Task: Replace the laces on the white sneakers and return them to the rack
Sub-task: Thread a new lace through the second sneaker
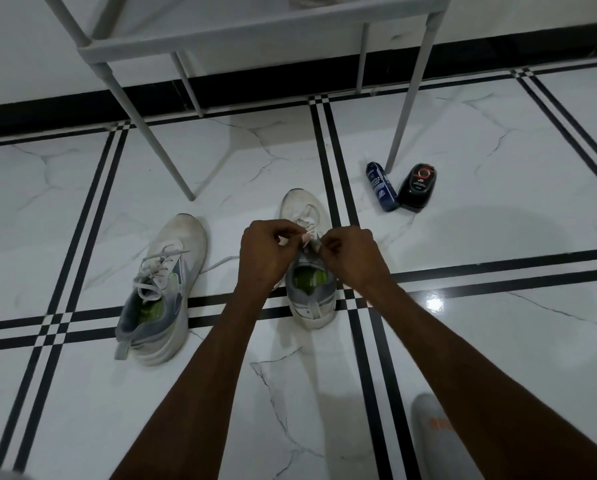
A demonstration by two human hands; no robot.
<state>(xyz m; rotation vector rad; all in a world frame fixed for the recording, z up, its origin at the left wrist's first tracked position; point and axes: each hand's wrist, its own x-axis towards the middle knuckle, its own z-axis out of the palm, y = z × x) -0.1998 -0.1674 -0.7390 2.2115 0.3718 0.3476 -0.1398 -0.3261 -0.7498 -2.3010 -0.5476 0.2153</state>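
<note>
White floor tiles (463, 341) carried the right sneaker (309, 271) upright; left hand (267, 252) and right hand (350, 256) fingers pinched its lace (310, 233), probably for tying.

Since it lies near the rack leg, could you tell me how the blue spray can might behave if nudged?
The blue spray can lies on its side on glossy tile, so it would probably roll or slide. It seems to touch the black polish container, which may block it.
</note>
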